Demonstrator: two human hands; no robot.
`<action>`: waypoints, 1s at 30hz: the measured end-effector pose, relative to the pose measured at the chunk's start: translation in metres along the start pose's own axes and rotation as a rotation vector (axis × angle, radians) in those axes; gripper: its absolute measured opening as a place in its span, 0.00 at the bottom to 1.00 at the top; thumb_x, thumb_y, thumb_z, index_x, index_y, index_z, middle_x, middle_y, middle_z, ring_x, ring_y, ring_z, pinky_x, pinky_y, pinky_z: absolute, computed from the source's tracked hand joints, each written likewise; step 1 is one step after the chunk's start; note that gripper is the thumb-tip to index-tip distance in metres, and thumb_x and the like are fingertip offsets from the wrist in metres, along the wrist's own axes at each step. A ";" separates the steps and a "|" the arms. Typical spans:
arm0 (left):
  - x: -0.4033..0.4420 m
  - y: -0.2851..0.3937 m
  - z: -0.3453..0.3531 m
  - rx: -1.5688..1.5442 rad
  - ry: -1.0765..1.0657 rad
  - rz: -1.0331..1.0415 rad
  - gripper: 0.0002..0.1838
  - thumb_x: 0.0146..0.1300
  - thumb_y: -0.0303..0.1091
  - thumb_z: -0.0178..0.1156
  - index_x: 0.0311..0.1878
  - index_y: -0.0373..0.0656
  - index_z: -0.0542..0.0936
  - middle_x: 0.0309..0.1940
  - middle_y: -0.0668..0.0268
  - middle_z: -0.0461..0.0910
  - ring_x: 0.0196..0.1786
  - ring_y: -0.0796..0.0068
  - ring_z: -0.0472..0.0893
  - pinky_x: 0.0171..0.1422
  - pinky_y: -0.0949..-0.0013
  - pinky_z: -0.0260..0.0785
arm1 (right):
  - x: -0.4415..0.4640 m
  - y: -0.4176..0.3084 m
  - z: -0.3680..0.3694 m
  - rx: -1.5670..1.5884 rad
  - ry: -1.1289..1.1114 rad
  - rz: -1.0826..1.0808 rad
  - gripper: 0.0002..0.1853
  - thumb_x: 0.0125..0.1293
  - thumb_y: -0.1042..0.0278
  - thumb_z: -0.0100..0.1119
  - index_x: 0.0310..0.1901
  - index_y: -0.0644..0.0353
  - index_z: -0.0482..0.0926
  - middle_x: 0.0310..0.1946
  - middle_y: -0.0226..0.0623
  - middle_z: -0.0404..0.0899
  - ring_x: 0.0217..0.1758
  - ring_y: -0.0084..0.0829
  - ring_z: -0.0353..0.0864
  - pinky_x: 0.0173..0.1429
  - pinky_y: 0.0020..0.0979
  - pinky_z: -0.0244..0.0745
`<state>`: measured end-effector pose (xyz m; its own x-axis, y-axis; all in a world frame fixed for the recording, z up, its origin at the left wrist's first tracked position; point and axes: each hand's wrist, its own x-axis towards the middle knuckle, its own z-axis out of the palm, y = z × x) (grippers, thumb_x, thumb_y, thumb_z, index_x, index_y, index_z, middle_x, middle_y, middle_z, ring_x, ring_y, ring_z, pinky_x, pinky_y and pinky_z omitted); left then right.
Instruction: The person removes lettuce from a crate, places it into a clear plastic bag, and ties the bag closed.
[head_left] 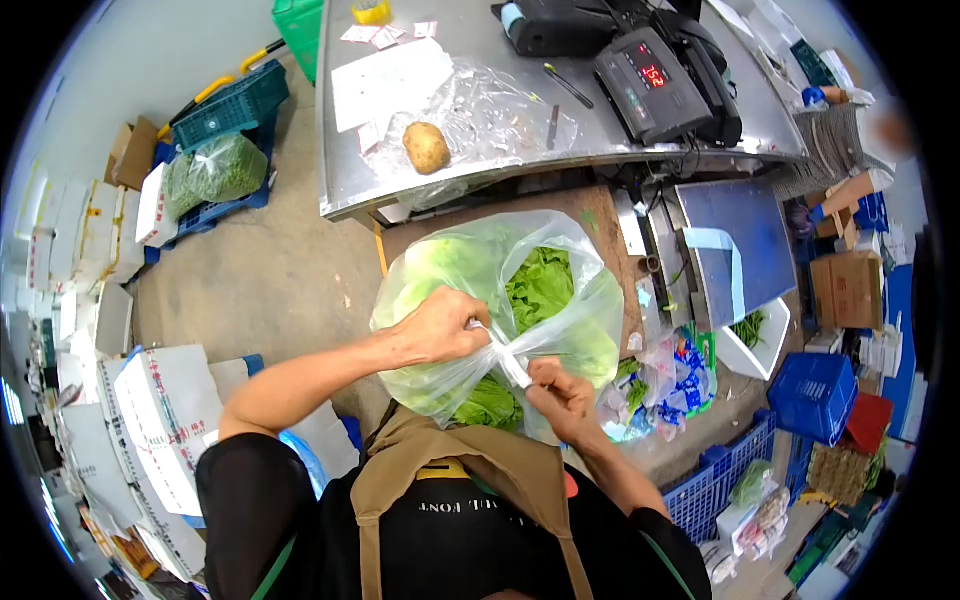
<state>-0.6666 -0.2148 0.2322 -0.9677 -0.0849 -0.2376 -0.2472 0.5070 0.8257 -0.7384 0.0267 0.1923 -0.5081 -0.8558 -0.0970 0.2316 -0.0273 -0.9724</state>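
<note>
A large clear plastic bag (430, 255) full of leafy green lettuce (541, 287) stands in front of my body. My left hand (445, 325) is closed on one twisted end of the bag's top. On the other side of the knot-like crossing, my right hand (562, 398) grips the other twisted end. The two ends cross between my hands, and the plastic bunches tightly there. Through an opening in the plastic, the lettuce leaves show plainly; elsewhere they look pale and blurred behind the film.
Ahead is a steel table (470, 185) with a potato (426, 148), plastic film, a pen (569, 86) and a scale display (650, 78). A blue-topped platform (740, 245) is on the right. White boxes (165, 425) stack at left. A person's arm (850, 193) shows at far right.
</note>
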 end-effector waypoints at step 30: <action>0.007 0.002 0.003 -0.378 -0.514 0.285 0.04 0.44 0.19 0.55 0.25 0.35 0.78 0.30 0.64 0.79 0.47 0.63 0.76 0.58 0.60 0.63 | -0.030 0.017 0.014 1.000 0.550 0.548 0.08 0.57 0.76 0.59 0.24 0.57 0.70 0.28 0.36 0.75 0.19 0.19 0.62 0.43 0.24 0.66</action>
<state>-0.6739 -0.2119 0.2306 -0.8741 0.4706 -0.1203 -0.0782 0.1082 0.9910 -0.7077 0.0443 0.1815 -0.3686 -0.5578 -0.7436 0.9220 -0.3212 -0.2160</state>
